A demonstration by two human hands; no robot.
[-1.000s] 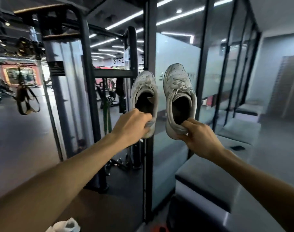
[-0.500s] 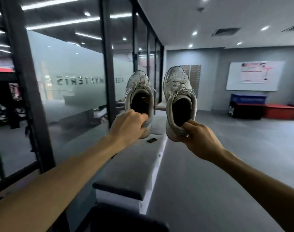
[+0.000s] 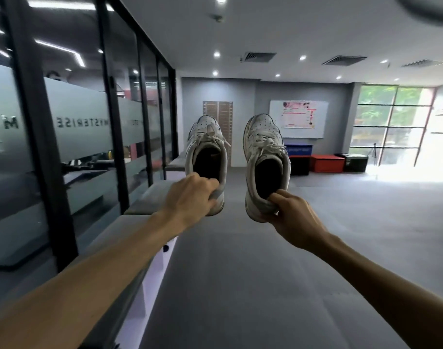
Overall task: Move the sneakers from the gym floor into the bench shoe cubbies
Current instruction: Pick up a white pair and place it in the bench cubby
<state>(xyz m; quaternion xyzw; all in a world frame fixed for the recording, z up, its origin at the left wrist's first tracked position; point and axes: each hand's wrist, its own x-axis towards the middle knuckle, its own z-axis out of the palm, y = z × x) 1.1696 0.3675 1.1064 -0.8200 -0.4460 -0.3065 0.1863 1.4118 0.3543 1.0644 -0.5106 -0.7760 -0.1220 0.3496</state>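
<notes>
Holding both arms out, you are pinching a white sneaker by its heel collar in each hand: left hand (image 3: 190, 195) gripping the left sneaker (image 3: 207, 157), right hand (image 3: 292, 212) gripping the right sneaker (image 3: 265, 159). Both are hanging mid-frame, toes pointing up and away, openings facing you, laces loose. The grey-padded bench (image 3: 129, 238) is running along the glass wall (image 3: 71, 127) at left; open grey floor (image 3: 253, 285) is spreading right.

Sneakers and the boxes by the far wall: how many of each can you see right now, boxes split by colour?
White sneakers: 2, one in the left hand at, one in the right hand at
Blue box: 1
Red box: 1
Black boxes: 2, at and
Total: 6
</notes>
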